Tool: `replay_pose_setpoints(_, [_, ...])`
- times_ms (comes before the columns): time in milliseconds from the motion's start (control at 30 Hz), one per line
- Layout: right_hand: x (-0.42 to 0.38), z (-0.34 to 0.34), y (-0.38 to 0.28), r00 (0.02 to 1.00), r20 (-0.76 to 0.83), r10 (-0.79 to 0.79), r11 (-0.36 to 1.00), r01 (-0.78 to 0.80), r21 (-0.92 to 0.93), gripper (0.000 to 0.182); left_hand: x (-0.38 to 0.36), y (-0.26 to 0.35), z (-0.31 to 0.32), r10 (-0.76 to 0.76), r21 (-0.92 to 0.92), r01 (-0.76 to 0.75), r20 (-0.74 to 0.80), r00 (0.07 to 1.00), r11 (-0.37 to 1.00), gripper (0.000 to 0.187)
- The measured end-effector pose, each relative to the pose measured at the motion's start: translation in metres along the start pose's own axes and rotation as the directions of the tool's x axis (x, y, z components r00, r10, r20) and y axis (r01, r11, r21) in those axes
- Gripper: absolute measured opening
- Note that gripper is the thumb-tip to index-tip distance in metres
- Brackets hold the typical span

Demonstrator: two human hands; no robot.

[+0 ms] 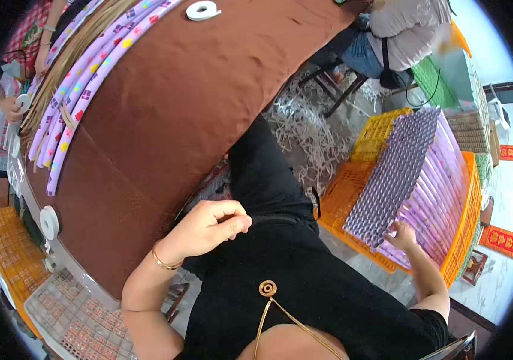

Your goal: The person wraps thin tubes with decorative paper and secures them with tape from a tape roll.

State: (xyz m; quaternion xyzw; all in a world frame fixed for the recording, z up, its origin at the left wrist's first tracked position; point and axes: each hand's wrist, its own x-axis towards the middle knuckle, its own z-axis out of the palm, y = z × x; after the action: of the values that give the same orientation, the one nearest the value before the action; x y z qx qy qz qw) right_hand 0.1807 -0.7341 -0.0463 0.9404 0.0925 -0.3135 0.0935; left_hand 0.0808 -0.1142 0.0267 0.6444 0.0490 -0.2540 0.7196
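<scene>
My left hand [214, 227] is held over my lap with its fingers curled in and the thumb laid against them. Nothing shows in it, and a thin bracelet circles the wrist. Out to the right, my right hand [401, 236] has its fingers bent around the near ends of a stack of purple patterned tubes [439, 195]. The stack's open ends [394, 171] form a honeycomb-like face. An orange plastic crate [343, 187] holds the tubes.
A brown cloth-covered table [172, 114] carries more purple tubes [97, 75], a white tape roll [202, 10] and another tape roll [48, 222] at its edge. Shredded strips [310, 129] litter the floor. Another person's hand [10, 108] is at the far left; a seated person [406, 27] is opposite.
</scene>
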Motion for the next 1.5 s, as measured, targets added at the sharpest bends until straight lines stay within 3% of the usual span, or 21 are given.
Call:
replay_pose_setpoints(33, [0.003,0.000,-0.011,0.995,-0.011,0.099,0.995,-0.099,-0.009,0.041,0.001,0.001,0.000,-0.020,0.003,0.020,-0.002,1.000,1.000,0.021])
replay_pose_setpoints(100, [0.012,-0.003,-0.037,0.941,0.156,0.301,0.951,-0.283,-0.124,0.040,0.002,-0.002,-0.001,0.005,-0.005,-0.005,-0.010,1.000,1.000,0.021])
replay_pose_setpoints(133, [0.016,0.006,-0.044,0.944,0.044,0.327,0.930,-0.313,-0.192,0.038,0.002,-0.004,-0.002,0.013,-0.017,-0.013,-0.015,1.000,1.000,0.022])
replay_pose_setpoints(367, [0.025,-0.014,-0.066,0.895,0.149,0.421,0.898,-0.388,-0.207,0.031,0.003,-0.005,-0.004,-0.027,-0.034,0.026,-0.033,0.999,0.999,0.019])
replay_pose_setpoints(433, [0.041,0.006,-0.051,0.917,0.181,0.355,0.898,-0.281,-0.340,0.026,0.003,-0.011,-0.006,0.011,-0.051,-0.013,-0.040,0.999,0.999,0.019])
replay_pose_setpoints(467, [0.045,0.005,-0.056,0.920,0.113,0.374,0.876,-0.311,-0.369,0.024,0.003,-0.013,-0.007,-0.002,-0.059,-0.001,-0.052,0.999,0.998,0.019])
replay_pose_setpoints(633, [0.078,-0.026,-0.096,0.969,0.011,0.246,0.919,-0.229,-0.322,0.021,0.002,-0.012,-0.004,-0.015,-0.083,0.006,-0.102,0.995,0.997,0.019])
replay_pose_setpoints(700, [0.087,-0.026,-0.102,0.987,0.030,0.161,0.931,-0.141,-0.336,0.022,0.000,-0.010,-0.004,-0.016,-0.077,0.008,-0.106,0.994,0.997,0.019])
replay_pose_setpoints(767, [0.082,-0.034,-0.105,0.980,0.085,0.178,0.944,-0.145,-0.298,0.027,-0.003,-0.012,-0.004,-0.034,-0.129,0.018,-0.126,0.991,0.992,0.020])
replay_pose_setpoints(833, [0.059,-0.054,-0.116,0.987,0.159,0.030,0.966,0.012,-0.259,0.036,-0.005,-0.018,-0.006,-0.028,-0.137,0.009,-0.136,0.990,0.991,0.020])
replay_pose_setpoints(867, [0.061,-0.040,-0.102,0.991,0.124,-0.048,0.954,0.083,-0.289,0.046,-0.006,-0.024,-0.008,-0.023,-0.136,0.005,-0.132,0.991,0.991,0.020])
replay_pose_setpoints(1000, [0.069,-0.031,-0.088,0.989,0.142,-0.049,0.958,0.087,-0.273,0.039,-0.003,-0.025,-0.003,-0.015,-0.175,-0.012,-0.154,0.988,0.985,0.021])
replay_pose_setpoints(1033, [0.073,-0.036,-0.091,0.989,0.134,-0.058,0.957,0.093,-0.274,0.039,0.000,-0.024,-0.001,-0.010,-0.170,-0.018,-0.163,0.987,0.985,0.021])
replay_pose_setpoints(1067, [0.079,-0.041,-0.095,0.992,0.009,-0.123,0.969,0.122,-0.216,0.037,0.005,-0.026,0.002,0.010,-0.169,-0.034,-0.142,0.990,0.985,0.020])
replay_pose_setpoints(1133, [0.092,-0.065,-0.115,0.952,-0.210,-0.220,0.975,0.219,-0.030,0.031,0.019,-0.026,0.012,0.027,-0.198,-0.048,-0.108,0.994,0.979,0.018])
replay_pose_setpoints(1167, [0.103,-0.079,-0.128,0.898,-0.322,-0.301,0.937,0.341,0.075,0.031,0.032,-0.030,0.017,0.073,-0.184,-0.088,-0.086,0.994,0.979,0.018])
replay_pose_setpoints(1233, [0.098,-0.133,-0.184,0.810,-0.450,-0.376,0.886,0.457,0.081,0.033,0.064,-0.035,0.035,0.107,-0.214,-0.112,-0.036,0.994,0.970,0.018])
replay_pose_setpoints(1267, [0.095,-0.159,-0.211,0.773,-0.462,-0.435,0.851,0.521,0.070,0.033,0.087,-0.052,0.043,0.144,-0.290,-0.126,0.041,0.989,0.949,0.022])
replay_pose_setpoints(1333, [0.086,-0.206,-0.269,0.681,-0.499,-0.536,0.766,0.641,0.052,0.032,0.111,-0.033,0.068,0.109,-0.199,-0.097,0.047,0.993,0.975,0.036])
replay_pose_setpoints(1433, [0.058,-0.272,-0.357,0.523,-0.527,-0.670,0.593,0.804,0.044,0.029,0.143,-0.024,0.099,0.124,-0.255,-0.083,0.151,0.981,0.963,0.047])
replay_pose_setpoints(1500, [0.045,-0.298,-0.411,0.377,-0.581,-0.721,0.461,0.887,0.004,0.029,0.133,0.010,0.113,0.363,-0.266,-0.356,-0.023,0.931,0.896,0.042])
